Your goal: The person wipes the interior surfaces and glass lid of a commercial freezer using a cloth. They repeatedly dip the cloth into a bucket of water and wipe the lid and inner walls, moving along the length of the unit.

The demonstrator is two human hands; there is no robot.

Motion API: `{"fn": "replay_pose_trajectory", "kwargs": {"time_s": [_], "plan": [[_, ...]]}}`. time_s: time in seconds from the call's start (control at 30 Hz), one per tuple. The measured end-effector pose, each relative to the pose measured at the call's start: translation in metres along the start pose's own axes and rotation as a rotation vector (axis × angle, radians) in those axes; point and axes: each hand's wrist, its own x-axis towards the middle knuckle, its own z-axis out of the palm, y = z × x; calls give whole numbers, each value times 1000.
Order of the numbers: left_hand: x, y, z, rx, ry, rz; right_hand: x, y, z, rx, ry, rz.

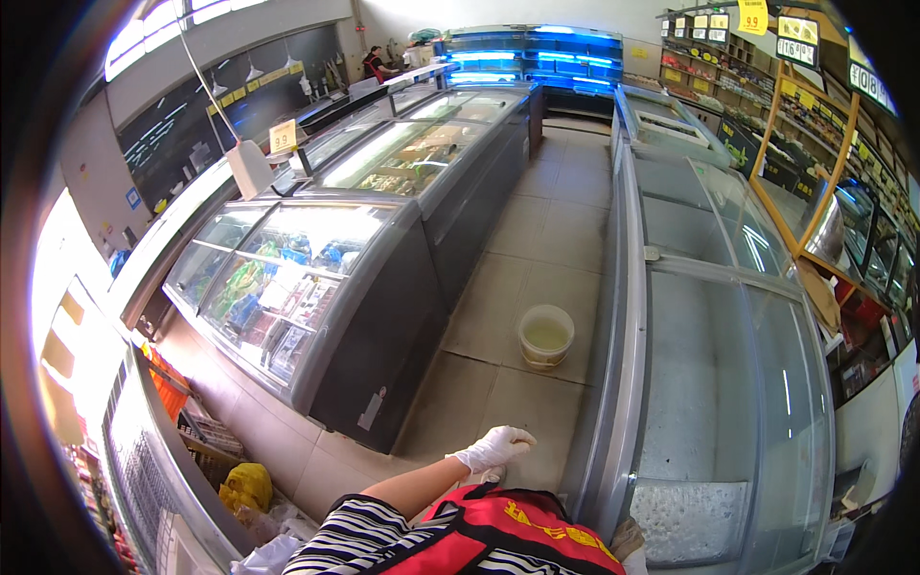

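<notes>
My left hand (496,447), in a white glove, hangs over the tiled floor in front of my red apron (496,514). Its fingers are loosely bent, and nothing shows in them. Low at the picture's edge, a white-gloved part of my right hand (635,560) appears beside a crumpled brownish cloth-like thing (628,536); its fingers are hidden. Ahead on the aisle floor stands a white plastic bucket (546,352) with cloudy yellowish liquid inside. Along my right runs a glass-topped chest freezer (697,381), with a frosty slab-like surface (690,510) at its near end.
Dark display freezers (374,345) with packaged food line the left side. Blue-lit tanks (532,57) stand at the aisle's far end. A person (374,66) is at the back left. Crates (208,431) and a yellow bag (246,489) lie low on the left.
</notes>
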Motion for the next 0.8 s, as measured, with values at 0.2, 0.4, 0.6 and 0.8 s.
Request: {"fn": "replay_pose_trajectory", "kwargs": {"time_s": [0.2,0.4,0.6,0.8], "plan": [[-5,-1,-6,42,59,88,-3,-17,-28,223,114,171],[-7,1,-2,-13,35,61,-2,-15,-28,96,-63,163],[-4,0,3,3,15,92,8,-12,-27,164,-89,217],[-4,-3,8,-35,13,86,22,-17,-37,170,-126,223]]}}
